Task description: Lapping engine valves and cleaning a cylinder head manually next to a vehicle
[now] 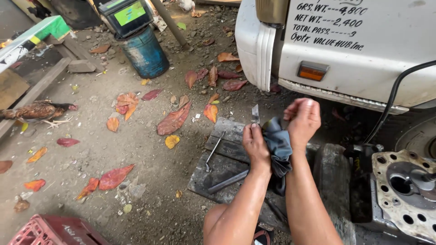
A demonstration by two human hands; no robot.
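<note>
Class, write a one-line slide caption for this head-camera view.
Left hand holds a thin metal blade and dark rag beside the raised right hand, over leaf-strewn ground.

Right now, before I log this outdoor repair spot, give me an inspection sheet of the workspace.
Surface: dirt ground with dry leaves; dark wooden boards under the hands.
Job's things: small flat metal blade and dark grey rag.
Clutter: wrench and metal bar on the boards; red plastic crate; blue drum with a car battery on top.
Grippers: left hand grips the blade and rag; right hand is closed on the rag.
Cables: black hose down the truck's side.
Surroundings: white truck; engine part with bolt holes; chicken.
</note>
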